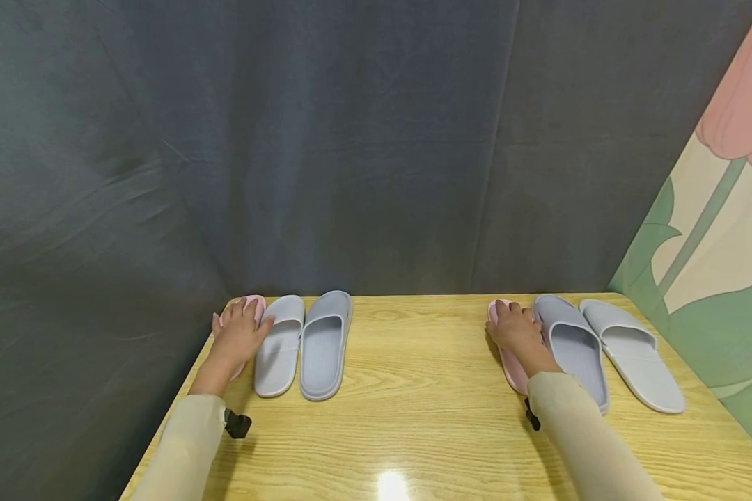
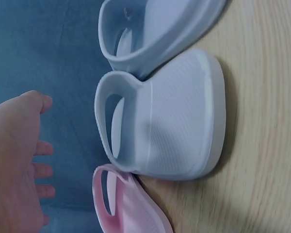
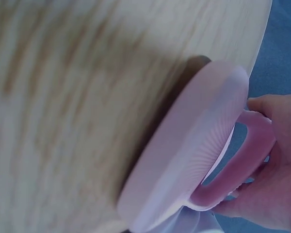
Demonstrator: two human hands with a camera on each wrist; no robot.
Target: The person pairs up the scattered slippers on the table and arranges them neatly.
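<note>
At the table's left end my left hand (image 1: pixel 238 339) reaches over a pink slipper (image 1: pixel 260 306), hiding most of it. In the left wrist view the fingers and thumb of this hand are extended, and a gap shows between them and the pink slipper (image 2: pixel 136 208). Beside it lies a pale grey slipper (image 1: pixel 278 367), then a blue-grey slipper (image 1: pixel 322 355). Toward the right end, my right hand (image 1: pixel 521 335) holds another pink slipper (image 3: pixel 189 141) by its strap, thumb at the toe side. A grey-purple slipper (image 1: pixel 578 358) and a pale grey slipper (image 1: pixel 645 372) lie to its right.
The slippers stand along the far edge of a light wooden table (image 1: pixel 413 390). A dark curtain (image 1: pixel 363 153) hangs behind it and along the left side. On the right rises a wall painted with a flower (image 1: pixel 721 334).
</note>
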